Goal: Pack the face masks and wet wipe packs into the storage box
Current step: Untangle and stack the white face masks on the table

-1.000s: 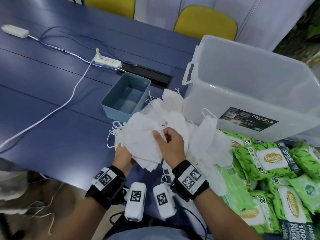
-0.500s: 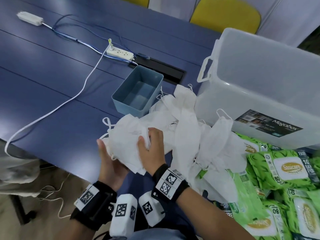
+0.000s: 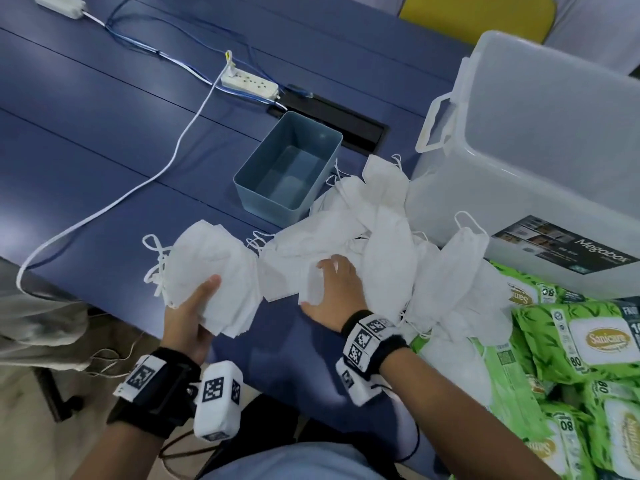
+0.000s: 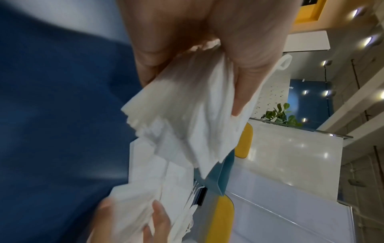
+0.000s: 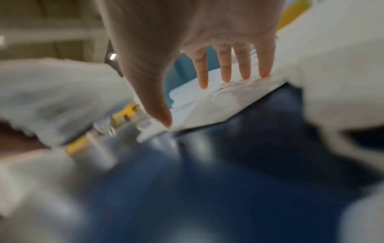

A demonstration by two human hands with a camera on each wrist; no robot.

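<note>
The left hand (image 3: 194, 317) is clamped on a mask stack (image 3: 214, 268); the flat right hand (image 3: 334, 292) presses the mask pile (image 3: 381, 244), storage box (image 3: 519, 161) at upper right

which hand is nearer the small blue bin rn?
Right. The right hand lies on the loose mask pile just below the small blue bin. The left hand grips a mask stack further down-left, near the table edge.

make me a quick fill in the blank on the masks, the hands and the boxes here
The left hand grips a stack of white face masks with its ____ on top.
The right hand rests with ____ fingers on the loose mask pile.
The small blue-grey plastic bin holds ____.
The green wet wipe packs lie ____ the clear storage box.

Missing words: thumb; straight; nothing; outside
</note>
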